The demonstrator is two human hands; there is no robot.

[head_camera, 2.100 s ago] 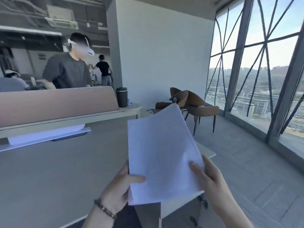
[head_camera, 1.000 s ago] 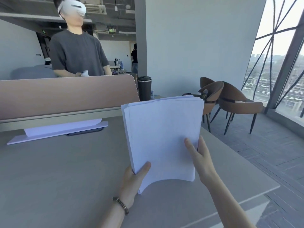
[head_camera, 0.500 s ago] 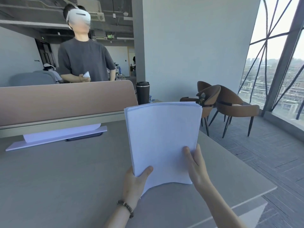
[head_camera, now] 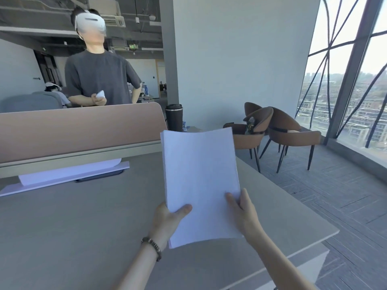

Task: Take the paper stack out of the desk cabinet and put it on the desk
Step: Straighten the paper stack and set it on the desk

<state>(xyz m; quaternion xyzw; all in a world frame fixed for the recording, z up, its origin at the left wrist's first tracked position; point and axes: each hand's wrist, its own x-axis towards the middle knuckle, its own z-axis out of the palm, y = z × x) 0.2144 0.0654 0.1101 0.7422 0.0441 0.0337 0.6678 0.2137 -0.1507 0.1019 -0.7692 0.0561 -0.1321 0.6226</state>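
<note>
I hold a white paper stack (head_camera: 200,176) in both hands above the right part of the grey desk (head_camera: 73,227). My left hand (head_camera: 167,219) grips its lower left edge, thumb on top. My right hand (head_camera: 244,213) grips its lower right edge. The stack is tilted up toward me and its lower edge bows slightly just above the desk top. The desk cabinet is out of view.
A brown divider panel (head_camera: 79,130) runs along the desk's far side, with a white stand over a dark device (head_camera: 69,174) below it. A dark tumbler (head_camera: 174,117) stands past the divider. A person in a headset (head_camera: 98,65) stands behind. Brown chairs (head_camera: 278,135) are at right.
I have brought the stack from beside the desk to over it, squared it between both hands, and lowered it nearer the desk top. The view has turned left.
</note>
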